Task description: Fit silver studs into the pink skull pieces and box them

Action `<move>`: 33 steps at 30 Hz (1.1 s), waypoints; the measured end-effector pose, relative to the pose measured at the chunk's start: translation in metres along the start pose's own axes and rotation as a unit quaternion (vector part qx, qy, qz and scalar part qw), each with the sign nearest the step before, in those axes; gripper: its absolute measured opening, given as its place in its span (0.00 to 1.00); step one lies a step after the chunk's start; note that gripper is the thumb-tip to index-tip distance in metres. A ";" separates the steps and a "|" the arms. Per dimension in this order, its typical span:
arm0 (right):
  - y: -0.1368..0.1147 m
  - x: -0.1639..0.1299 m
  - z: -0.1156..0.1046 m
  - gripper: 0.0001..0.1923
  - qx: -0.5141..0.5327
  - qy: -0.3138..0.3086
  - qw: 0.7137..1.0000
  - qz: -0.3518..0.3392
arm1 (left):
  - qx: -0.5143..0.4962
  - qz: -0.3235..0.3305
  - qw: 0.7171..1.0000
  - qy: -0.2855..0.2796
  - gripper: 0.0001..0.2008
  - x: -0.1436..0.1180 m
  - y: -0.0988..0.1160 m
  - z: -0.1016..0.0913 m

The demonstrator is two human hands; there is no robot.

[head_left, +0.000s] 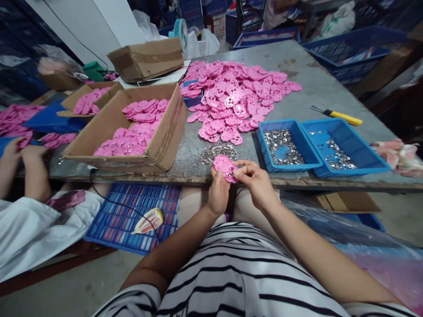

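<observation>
My left hand (218,193) grips a pink plastic piece (224,165) with holes in it, held up at the table's front edge. My right hand (256,182) is closed in a pinch at the right edge of that piece. Small shiny bits show on the piece near my right fingertips; whether the fingers hold one is hidden. Just behind the piece, a heap of small metal parts (211,153) lies on the table. Farther back spreads a large pile of similar pink pieces (231,94).
Two blue trays (317,164) with small metal parts stand right of my hands. A cardboard box (168,152) of pink pieces stands left. A yellow-handled tool (345,117) lies at the right. Another person's hands (35,165) are at far left. Below sits a blue crate (127,193).
</observation>
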State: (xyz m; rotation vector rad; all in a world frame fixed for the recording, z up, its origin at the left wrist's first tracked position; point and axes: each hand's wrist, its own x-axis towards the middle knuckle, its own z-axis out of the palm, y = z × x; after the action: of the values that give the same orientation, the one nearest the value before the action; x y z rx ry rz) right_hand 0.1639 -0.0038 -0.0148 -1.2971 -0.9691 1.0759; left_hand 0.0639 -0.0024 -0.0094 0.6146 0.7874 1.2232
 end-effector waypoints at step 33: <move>0.006 -0.001 0.007 0.14 0.078 0.035 0.996 0.027 | -0.045 0.016 0.999 -0.020 0.15 -0.001 -0.008 0.000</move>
State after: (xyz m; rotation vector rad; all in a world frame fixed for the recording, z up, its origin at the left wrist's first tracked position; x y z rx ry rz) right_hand 0.1563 -0.0035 -0.0206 -1.2309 -0.7859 1.1184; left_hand 0.0687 -0.0052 -0.0158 0.5783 0.6877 1.2659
